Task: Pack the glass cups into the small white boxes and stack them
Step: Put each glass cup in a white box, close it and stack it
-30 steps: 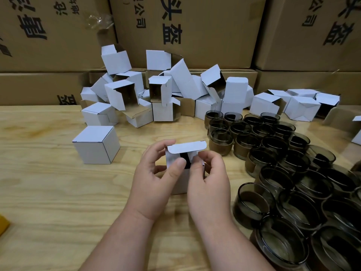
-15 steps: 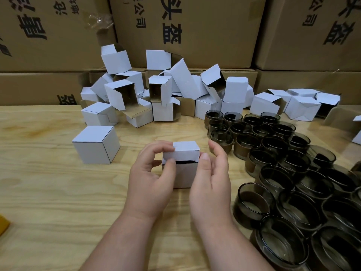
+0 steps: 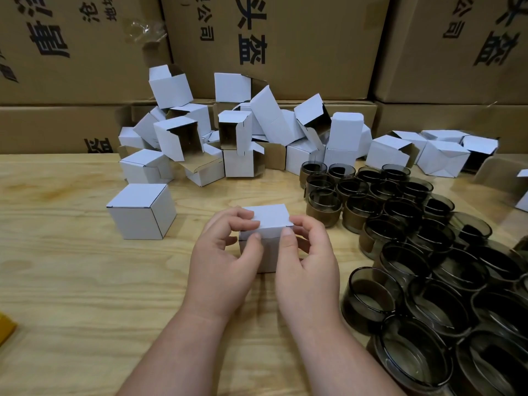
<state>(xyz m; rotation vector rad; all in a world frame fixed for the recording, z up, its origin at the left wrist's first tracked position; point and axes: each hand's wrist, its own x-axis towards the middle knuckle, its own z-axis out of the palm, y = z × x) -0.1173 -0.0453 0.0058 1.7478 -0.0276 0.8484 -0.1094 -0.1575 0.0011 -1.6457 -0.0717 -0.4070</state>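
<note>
Where the light wooden surface point(image 3: 71, 281) meets the middle of the view, one small white cardboard box point(image 3: 268, 221) stands upright, its top flap folded down flat. Left hand point(image 3: 220, 270): fingers curled over the box's top left edge, thumb pressed on the front face; grip closed on the box. Right hand point(image 3: 308, 267): thumb on the front upper corner, fingers curled round the right side; grip likewise closed on the box. To the left, apart from the hands, one closed white cardboard cube box point(image 3: 142, 211) stands alone. Behind, a loose heap of empty white cardboard boxes point(image 3: 228, 138), many with flaps open, some tipped on their sides, runs along the back of the surface. To the right, a dense cluster of smoky dark glass cups point(image 3: 428, 252), all upright and mouth up, packed close together from mid-surface to the near right edge. Large brown corrugated cartons point(image 3: 314, 47) with black printed characters form the backdrop.
</note>
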